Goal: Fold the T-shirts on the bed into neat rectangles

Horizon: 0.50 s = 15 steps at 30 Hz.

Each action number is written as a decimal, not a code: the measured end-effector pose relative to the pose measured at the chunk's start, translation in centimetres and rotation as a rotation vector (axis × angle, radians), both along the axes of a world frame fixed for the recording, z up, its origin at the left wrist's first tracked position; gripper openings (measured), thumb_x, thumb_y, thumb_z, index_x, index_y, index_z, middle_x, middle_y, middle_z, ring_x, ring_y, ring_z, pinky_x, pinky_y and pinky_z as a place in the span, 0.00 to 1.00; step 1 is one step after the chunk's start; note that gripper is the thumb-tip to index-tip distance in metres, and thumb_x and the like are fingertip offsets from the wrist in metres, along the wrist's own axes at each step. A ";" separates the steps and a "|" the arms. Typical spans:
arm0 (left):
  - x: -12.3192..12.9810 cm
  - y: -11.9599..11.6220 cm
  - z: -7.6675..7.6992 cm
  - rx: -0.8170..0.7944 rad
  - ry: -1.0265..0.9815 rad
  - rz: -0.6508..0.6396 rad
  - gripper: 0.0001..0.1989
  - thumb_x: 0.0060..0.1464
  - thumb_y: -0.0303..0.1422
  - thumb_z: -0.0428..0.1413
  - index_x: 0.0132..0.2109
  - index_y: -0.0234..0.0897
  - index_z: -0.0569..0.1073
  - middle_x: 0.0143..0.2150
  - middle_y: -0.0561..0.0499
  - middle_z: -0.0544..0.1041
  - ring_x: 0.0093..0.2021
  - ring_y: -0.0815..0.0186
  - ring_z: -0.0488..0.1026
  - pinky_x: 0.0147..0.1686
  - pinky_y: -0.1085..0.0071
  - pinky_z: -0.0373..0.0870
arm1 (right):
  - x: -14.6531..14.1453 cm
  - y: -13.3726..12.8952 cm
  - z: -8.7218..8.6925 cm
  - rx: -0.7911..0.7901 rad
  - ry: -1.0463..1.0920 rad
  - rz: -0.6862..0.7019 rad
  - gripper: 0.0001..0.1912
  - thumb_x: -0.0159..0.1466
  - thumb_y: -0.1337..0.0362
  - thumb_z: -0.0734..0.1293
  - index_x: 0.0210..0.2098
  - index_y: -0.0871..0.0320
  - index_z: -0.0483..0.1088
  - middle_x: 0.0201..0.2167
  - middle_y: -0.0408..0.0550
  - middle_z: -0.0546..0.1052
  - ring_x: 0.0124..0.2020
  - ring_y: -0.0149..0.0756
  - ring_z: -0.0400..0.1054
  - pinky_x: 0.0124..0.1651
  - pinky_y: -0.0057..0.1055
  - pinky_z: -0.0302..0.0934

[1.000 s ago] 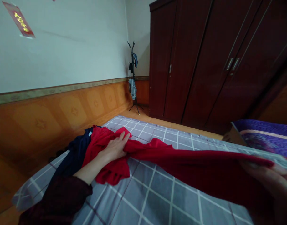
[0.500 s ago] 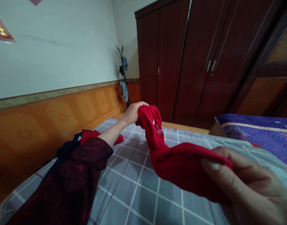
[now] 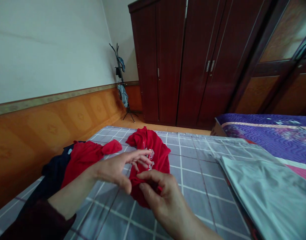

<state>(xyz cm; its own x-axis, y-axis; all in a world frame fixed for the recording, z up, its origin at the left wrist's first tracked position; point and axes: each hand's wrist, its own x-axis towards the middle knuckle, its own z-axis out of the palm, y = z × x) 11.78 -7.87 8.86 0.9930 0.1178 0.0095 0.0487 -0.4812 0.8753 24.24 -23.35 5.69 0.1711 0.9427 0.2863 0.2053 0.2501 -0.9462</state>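
A red shirt (image 3: 161, 150) with a pale printed design lies loosely bunched on the grey checked bedsheet (image 3: 190, 173). My right hand (image 3: 160, 193) pinches the near edge of this shirt between thumb and fingers. Just left of it, my left hand (image 3: 125, 166) hovers over the shirt with thumb and fingers spread, holding nothing. Part of the shirt is hidden behind both hands. On the left side of the bed, another red garment (image 3: 85, 155) lies against a dark blue garment (image 3: 52, 170).
A pale green cloth (image 3: 270, 196) lies at the right of the bed. Beyond it is a purple quilted surface (image 3: 268, 128). A dark red wardrobe (image 3: 168, 66) stands at the back, beside a black coat rack (image 3: 121, 76). An orange-panelled wall (image 3: 50, 128) runs along the left.
The red shirt, earlier stretched in the air between both hands, now rests on the bed. My left hand has let go of it. My right hand has moved left toward the middle, still pinching it.
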 end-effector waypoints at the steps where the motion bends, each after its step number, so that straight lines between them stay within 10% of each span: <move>1: -0.8 -1.1 0.0 0.014 0.027 0.007 0.48 0.41 0.42 0.66 0.66 0.42 0.53 0.59 0.42 0.68 0.57 0.53 0.66 0.54 0.58 0.62 | 0.0 0.0 0.1 0.022 0.030 -0.003 0.12 0.59 0.68 0.60 0.34 0.57 0.76 0.25 0.44 0.77 0.25 0.30 0.69 0.27 0.24 0.60; 6: -3.0 -3.0 -1.5 0.107 0.029 0.391 0.16 0.51 0.33 0.58 0.48 0.41 0.75 0.43 0.50 0.78 0.43 0.61 0.74 0.46 0.67 0.69 | 0.7 0.3 0.5 0.056 -0.013 -0.024 0.13 0.58 0.68 0.60 0.38 0.57 0.75 0.34 0.46 0.79 0.35 0.34 0.72 0.39 0.30 0.65; 10: -3.9 -1.5 -2.8 -0.117 -0.379 0.901 0.12 0.47 0.36 0.61 0.40 0.37 0.77 0.39 0.49 0.79 0.42 0.60 0.75 0.46 0.66 0.71 | 2.3 1.9 -1.2 -0.041 -0.324 -0.144 0.20 0.55 0.65 0.64 0.48 0.61 0.72 0.43 0.53 0.76 0.45 0.43 0.69 0.49 0.40 0.62; 15: -4.5 -0.8 -2.2 -0.428 -0.654 0.980 0.10 0.43 0.35 0.64 0.34 0.39 0.78 0.34 0.51 0.80 0.43 0.56 0.76 0.46 0.63 0.73 | 3.9 3.8 -5.5 -0.195 -0.794 -0.082 0.43 0.47 0.67 0.70 0.62 0.67 0.57 0.62 0.63 0.59 0.62 0.53 0.52 0.62 0.47 0.49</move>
